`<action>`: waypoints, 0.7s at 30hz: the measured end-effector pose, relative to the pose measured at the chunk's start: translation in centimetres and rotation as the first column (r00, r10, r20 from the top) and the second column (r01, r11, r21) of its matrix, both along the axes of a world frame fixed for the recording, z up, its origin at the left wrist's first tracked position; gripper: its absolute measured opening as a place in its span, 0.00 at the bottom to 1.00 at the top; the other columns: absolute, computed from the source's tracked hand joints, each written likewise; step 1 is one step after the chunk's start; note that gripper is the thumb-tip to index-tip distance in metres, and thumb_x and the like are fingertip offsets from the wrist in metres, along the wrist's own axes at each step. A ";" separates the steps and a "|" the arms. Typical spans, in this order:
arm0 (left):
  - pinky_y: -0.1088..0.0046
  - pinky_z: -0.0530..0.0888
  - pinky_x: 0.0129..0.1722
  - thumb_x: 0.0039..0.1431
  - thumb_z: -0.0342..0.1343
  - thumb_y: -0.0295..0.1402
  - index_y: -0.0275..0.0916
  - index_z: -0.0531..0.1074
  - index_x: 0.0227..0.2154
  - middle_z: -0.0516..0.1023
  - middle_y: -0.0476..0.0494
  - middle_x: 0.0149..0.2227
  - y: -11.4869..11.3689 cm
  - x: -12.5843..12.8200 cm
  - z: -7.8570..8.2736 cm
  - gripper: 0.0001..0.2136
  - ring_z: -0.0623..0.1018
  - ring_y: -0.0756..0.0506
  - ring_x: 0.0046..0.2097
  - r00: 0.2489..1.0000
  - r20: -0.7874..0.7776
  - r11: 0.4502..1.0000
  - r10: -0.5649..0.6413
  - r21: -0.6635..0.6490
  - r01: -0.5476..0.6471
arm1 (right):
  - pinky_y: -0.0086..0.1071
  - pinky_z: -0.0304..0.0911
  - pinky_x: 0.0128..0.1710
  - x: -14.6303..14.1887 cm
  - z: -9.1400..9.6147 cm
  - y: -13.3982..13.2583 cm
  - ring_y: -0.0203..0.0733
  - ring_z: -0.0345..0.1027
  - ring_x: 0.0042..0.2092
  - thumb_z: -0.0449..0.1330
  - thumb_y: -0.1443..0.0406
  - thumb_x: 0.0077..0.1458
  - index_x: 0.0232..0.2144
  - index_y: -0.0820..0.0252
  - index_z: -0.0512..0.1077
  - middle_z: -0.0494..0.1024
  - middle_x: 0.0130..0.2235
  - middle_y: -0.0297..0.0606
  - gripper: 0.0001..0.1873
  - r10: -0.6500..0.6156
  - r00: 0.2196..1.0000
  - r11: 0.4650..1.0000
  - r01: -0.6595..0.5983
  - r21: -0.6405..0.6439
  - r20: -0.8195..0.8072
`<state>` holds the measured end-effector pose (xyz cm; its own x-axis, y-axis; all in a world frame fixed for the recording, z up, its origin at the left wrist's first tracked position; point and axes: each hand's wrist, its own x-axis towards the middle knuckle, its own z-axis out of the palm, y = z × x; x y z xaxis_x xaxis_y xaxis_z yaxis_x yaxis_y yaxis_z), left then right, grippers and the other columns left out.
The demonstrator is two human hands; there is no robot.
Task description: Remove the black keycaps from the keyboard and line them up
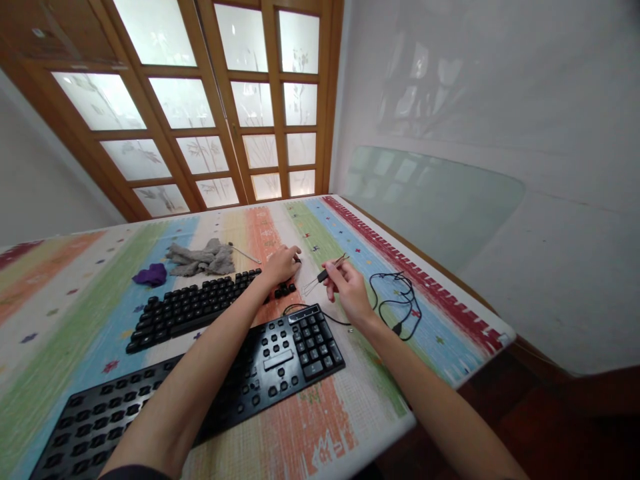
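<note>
A black keyboard [277, 360] lies nearest me, most of its switches bare and keycaps still on its number pad [317, 347]. Behind it, loose black keycaps [195, 307] are laid out in rows, with several more [285, 290] at their right end. My left hand [281, 265] reaches past those rows, fingers bent down around a small black keycap [298, 261] at the tablecloth. My right hand [347, 287] is raised right of the keyboard, closed on the black handle of a wire keycap puller [321, 276], whose wire loops point left.
A black cable [400, 307] lies coiled on the right. Behind the keycaps are a crumpled grey cloth [203, 258], a purple cloth [150, 275] and a thin metal rod [245, 253]. The striped tablecloth [320, 427] ends at the table's right edge, near a wall.
</note>
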<state>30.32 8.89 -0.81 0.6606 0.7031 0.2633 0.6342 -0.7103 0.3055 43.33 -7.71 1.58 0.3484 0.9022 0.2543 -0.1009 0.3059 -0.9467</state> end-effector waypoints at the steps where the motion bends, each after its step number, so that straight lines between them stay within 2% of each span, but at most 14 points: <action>1: 0.60 0.72 0.49 0.56 0.55 0.26 0.38 0.71 0.47 0.80 0.41 0.39 0.1 0.0 -0.1 0.15 0.74 0.38 0.50 1.000 0.002 1.000 0.003 -0.001 -0.003 | 0.24 0.53 0.13 0.0 0.0 0.0 0.27 0.58 0.15 0.63 0.46 0.51 0.33 0.62 0.69 0.70 0.22 0.28 0.24 0.009 1.000 1.000 -0.009 0.000 0.007; 9: 0.60 0.72 0.50 0.55 0.57 0.28 0.38 0.70 0.49 0.80 0.41 0.40 0.3 -0.2 -0.1 0.17 0.75 0.39 0.49 1.000 0.023 1.000 0.002 -0.007 -0.002 | 0.25 0.53 0.13 -0.1 0.0 -0.1 0.28 0.58 0.15 0.63 0.45 0.50 0.34 0.62 0.69 0.70 0.21 0.28 0.25 0.067 0.997 0.998 -0.066 -0.019 0.047; 13: 0.59 0.71 0.51 0.55 0.57 0.26 0.38 0.71 0.46 0.79 0.41 0.42 -0.3 -1.2 0.8 0.14 0.75 0.39 0.49 0.991 0.134 0.998 -0.026 0.059 0.019 | 0.25 0.54 0.15 0.0 0.0 -0.5 0.28 0.58 0.15 0.62 0.46 0.53 0.33 0.61 0.69 0.69 0.21 0.27 0.23 0.144 0.980 0.989 -0.144 -0.012 0.135; 15: 0.59 0.71 0.51 0.56 0.55 0.24 0.38 0.73 0.42 0.79 0.42 0.41 -1.0 -2.1 1.3 0.11 0.75 0.40 0.48 0.975 0.215 0.992 -0.063 0.124 0.037 | 0.25 0.55 0.16 0.1 0.0 -0.9 0.28 0.59 0.16 0.61 0.48 0.55 0.32 0.61 0.69 0.69 0.21 0.28 0.21 0.223 0.956 0.975 -0.223 -0.020 0.190; 18: 0.62 0.73 0.48 0.57 0.54 0.23 0.38 0.74 0.39 0.79 0.43 0.39 -3.0 -3.8 2.0 0.09 0.75 0.42 0.46 0.939 0.320 0.975 -0.125 0.215 0.057 | 0.24 0.56 0.16 0.5 0.3 -1.5 0.30 0.62 0.17 0.61 0.49 0.56 0.33 0.62 0.71 0.71 0.21 0.30 0.20 0.380 0.890 0.924 -0.376 -0.068 0.254; 21: 0.65 0.74 0.44 0.60 0.54 0.25 0.38 0.74 0.38 0.79 0.44 0.38 -5.9 -5.5 2.2 0.06 0.76 0.44 0.42 0.913 0.364 0.970 -0.184 0.220 0.108 | 0.24 0.57 0.16 0.7 0.4 -2.0 0.30 0.62 0.18 0.61 0.51 0.57 0.31 0.62 0.71 0.70 0.22 0.30 0.19 0.423 0.844 0.903 -0.421 -0.080 0.329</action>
<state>24.86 3.02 1.36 0.5751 0.5175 0.6337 0.3824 -0.8547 0.3510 44.04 -9.68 2.03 -0.1703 0.9443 0.2815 0.0998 0.3007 -0.9485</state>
